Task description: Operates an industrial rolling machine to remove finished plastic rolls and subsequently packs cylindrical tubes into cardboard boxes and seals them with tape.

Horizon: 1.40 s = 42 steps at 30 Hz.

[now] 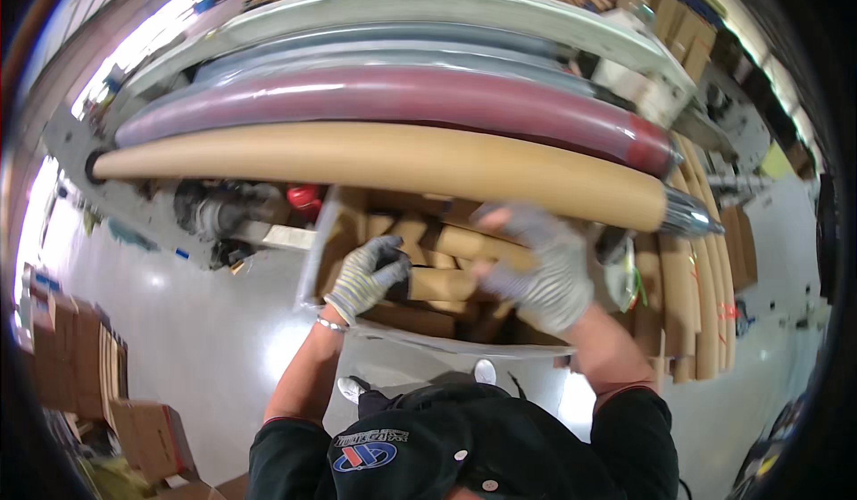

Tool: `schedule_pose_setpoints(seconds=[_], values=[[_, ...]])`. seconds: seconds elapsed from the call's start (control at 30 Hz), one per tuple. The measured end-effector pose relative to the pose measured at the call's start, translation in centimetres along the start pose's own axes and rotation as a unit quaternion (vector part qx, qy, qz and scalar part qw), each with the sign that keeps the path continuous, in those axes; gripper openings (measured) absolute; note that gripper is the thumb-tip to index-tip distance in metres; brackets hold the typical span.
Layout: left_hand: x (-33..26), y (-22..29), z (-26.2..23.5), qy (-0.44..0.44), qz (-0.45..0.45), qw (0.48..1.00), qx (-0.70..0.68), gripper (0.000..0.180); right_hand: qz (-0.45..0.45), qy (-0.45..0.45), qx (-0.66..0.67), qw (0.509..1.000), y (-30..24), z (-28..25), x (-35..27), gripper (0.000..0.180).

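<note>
Both my hands are in striped knit gloves, over an open grey bin [428, 343] of short cardboard tubes. My left hand [364, 277] is curled at the left end of a short cardboard tube [439, 285]; dark patches there partly hide the grip. Smeared by motion, my right hand [549, 272] is near the tube's other end, thumb and fingers apart. Another short cardboard tube [469, 244] lies just beyond, partly behind the right fingers.
Above the bin's far side runs a long tan roll [375, 154], with a dark red roll [393, 98] behind it on the machine. Long cardboard tubes [678, 295] stand to the right. Cardboard boxes [80, 348] are stacked at the left.
</note>
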<state>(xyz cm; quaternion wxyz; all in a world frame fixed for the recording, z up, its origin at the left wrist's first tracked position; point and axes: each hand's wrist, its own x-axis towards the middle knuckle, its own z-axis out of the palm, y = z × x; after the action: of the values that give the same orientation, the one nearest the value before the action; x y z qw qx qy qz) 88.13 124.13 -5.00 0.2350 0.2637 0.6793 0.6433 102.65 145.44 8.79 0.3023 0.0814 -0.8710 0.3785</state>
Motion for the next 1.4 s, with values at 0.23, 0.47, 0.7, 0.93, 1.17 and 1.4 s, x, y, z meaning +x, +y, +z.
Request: schedule_pose_setpoints(seconds=[0.23,0.47,0.7,0.93,1.17,1.4], values=[[-12.7,-2.0,-21.0,-0.060,0.049,0.983,0.166,0.040,0.092,-0.161,-0.446,0.876,0.2,14.0,14.9,0.094],[-20.0,-5.9,-40.6,0.199,-0.087,0.971,0.100,0.042,0.052,-0.287,-0.357,0.888,-8.8,38.6,31.7,0.092],[-18.4,-9.3,-57.6,0.169,-0.133,0.970,0.113,0.046,-0.024,-0.348,-0.330,0.877,-13.4,60.7,45.3,0.088],[-18.2,-9.8,-78.2,0.229,-0.189,0.940,0.171,0.051,-0.002,-0.300,-0.331,0.895,-13.9,73.3,62.4,0.071],[-16.4,-9.3,-100.0,0.378,-0.099,0.913,0.115,0.034,0.184,-0.269,-0.391,0.861,-9.3,76.8,62.0,0.080],[-5.1,-4.2,-127.6,0.644,0.117,0.555,0.514,0.031,0.203,-0.213,-0.429,0.854,-6.4,77.0,62.6,0.079]])
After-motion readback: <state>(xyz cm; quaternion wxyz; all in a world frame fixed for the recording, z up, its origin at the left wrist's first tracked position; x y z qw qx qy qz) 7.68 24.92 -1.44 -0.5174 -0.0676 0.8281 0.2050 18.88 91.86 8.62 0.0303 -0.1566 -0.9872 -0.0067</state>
